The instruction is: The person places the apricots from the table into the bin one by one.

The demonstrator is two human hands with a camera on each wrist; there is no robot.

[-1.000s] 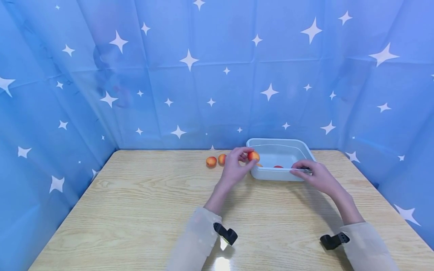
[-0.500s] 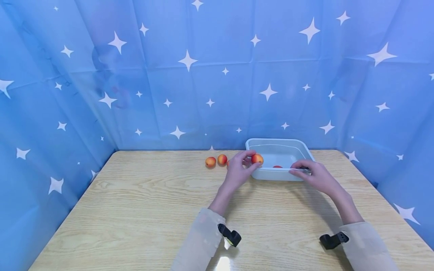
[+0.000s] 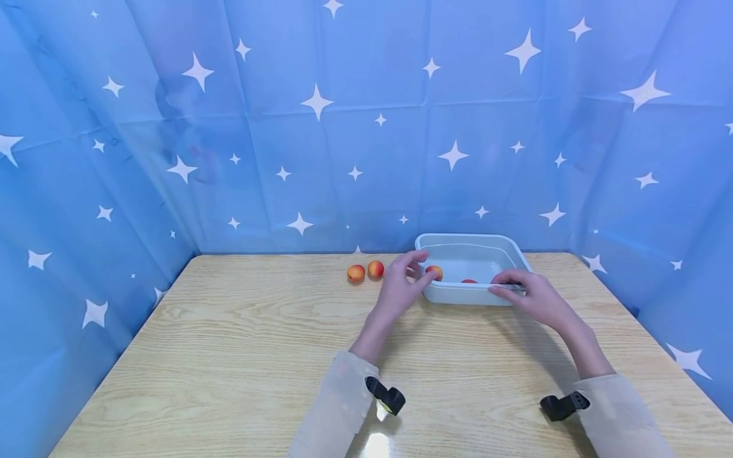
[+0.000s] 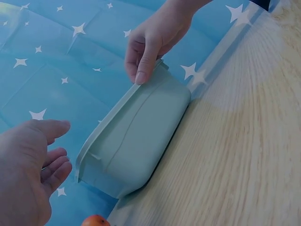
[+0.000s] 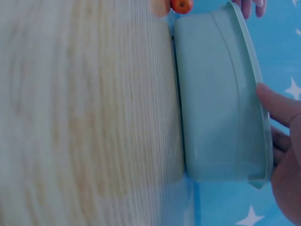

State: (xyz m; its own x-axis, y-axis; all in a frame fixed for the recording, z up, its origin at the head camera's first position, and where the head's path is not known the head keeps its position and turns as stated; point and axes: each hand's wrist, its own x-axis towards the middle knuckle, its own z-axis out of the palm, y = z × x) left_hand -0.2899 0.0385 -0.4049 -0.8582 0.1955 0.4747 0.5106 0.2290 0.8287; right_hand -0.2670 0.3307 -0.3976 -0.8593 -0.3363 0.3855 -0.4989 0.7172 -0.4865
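My left hand (image 3: pixel 397 283) hovers at the left end of a pale blue-green plastic bin (image 3: pixel 466 294), its fingers loosely bent and nothing between them. Just past the thumb, a small red-orange fruit like an apricot (image 3: pixel 436 271) shows inside the bin. Farther right in it, the top of a red fruit (image 3: pixel 469 281) peeks over the front wall. My right hand (image 3: pixel 532 296) pinches the bin's front rim near the right corner, thumb outside, as the right wrist view confirms. In the left wrist view, the left hand (image 4: pixel 33 169) is apart from the bin.
Left of the bin, two similar fruits (image 3: pixel 356 273) lie on the wooden table (image 3: pixel 258 356). One fruit (image 4: pixel 95 221) shows at the lower edge of the left wrist view. A blue star-patterned curtain (image 3: pixel 366 140) hangs behind and along both sides.
The left hand first carried a fruit rightward over the bin's left end, then let it go; the fruit now sits lower, inside. The right hand has stayed on the rim.
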